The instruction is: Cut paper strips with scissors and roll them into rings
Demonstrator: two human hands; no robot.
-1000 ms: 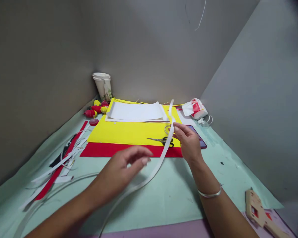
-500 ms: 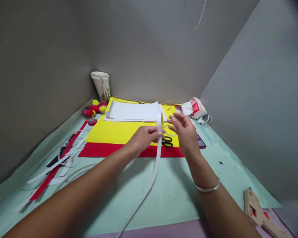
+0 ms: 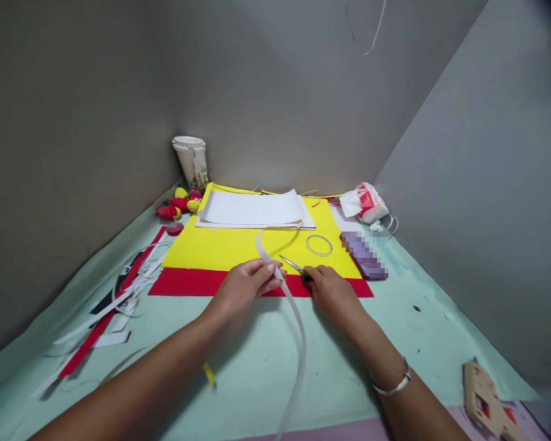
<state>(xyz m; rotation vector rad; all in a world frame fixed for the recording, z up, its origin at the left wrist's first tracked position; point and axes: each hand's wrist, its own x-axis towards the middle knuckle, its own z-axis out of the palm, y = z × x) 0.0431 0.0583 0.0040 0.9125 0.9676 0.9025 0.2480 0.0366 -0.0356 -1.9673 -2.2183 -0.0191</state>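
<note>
My left hand (image 3: 249, 283) pinches a long, narrow white strip (image 3: 298, 331) between thumb and fingers. The strip's upper end curls away over the yellow sheet, and its lower part hangs down to the near edge. Close by on the right, my right hand (image 3: 335, 294) has its fingers closed on the black handles of a pair of scissors (image 3: 292, 264). Their blades point left, toward the strip, without touching my left hand. A red sheet (image 3: 179, 283) lies partly under the yellow sheet (image 3: 234, 248).
White sheets (image 3: 252, 208) lie at the back, with a thin ring (image 3: 319, 237) nearer. Red and strip scraps (image 3: 92, 343) cover the left. A paper cup (image 3: 190, 162), tissue pack (image 3: 371, 203), pixelated phone-like object (image 3: 365, 254) and glue gun (image 3: 487, 392) stand around.
My right hand has moved down from beside the strip and taken hold of the scissors. My left hand has lowered slightly left with the strip, whose top end now curls to the right.
</note>
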